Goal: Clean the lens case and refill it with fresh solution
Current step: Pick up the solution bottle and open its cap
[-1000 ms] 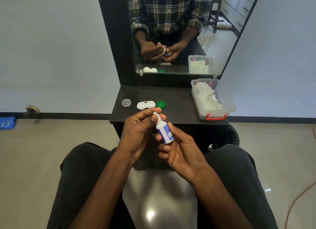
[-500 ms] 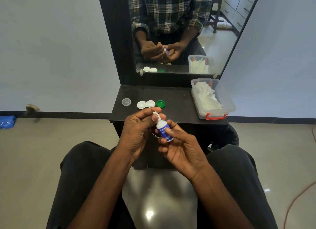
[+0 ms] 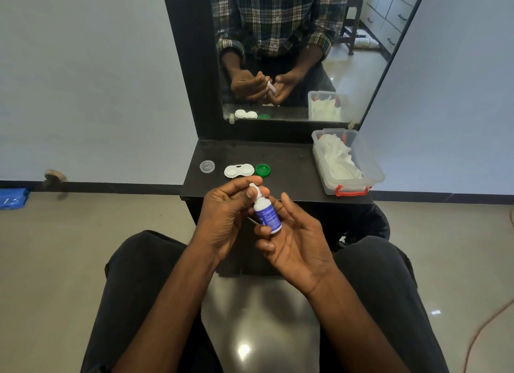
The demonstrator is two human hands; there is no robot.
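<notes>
Bottle (image 3: 267, 216): small, white with a blue label, held upright and slightly tilted above the person's lap, near the front edge of the shelf (image 3: 289, 175).
Left hand (image 3: 226, 215): thumb and forefinger pinch the white tip at the top of the bottle; the other fingers are curled behind it.
Right hand (image 3: 294, 239): palm up, fingers curled around the lower body of the bottle from the right.
Lens case (image 3: 239, 170): white, two round wells side by side, lying open on the dark shelf just beyond the hands.
Green cap (image 3: 263, 169): on the shelf, touching or just beside the right end of the lens case; which, cannot be told.
Clear cap (image 3: 207, 166): on the shelf, left of the lens case, apart from it.
Box (image 3: 370, 161): clear plastic with red latches, at the right end of the shelf, holding white tissues (image 3: 338, 158).
Mirror (image 3: 361, 75): on the far side of the shelf, reflecting the hands, a plaid shirt and the items on the shelf.
The raised hands and bottle cover part of the shelf's near edge.
</notes>
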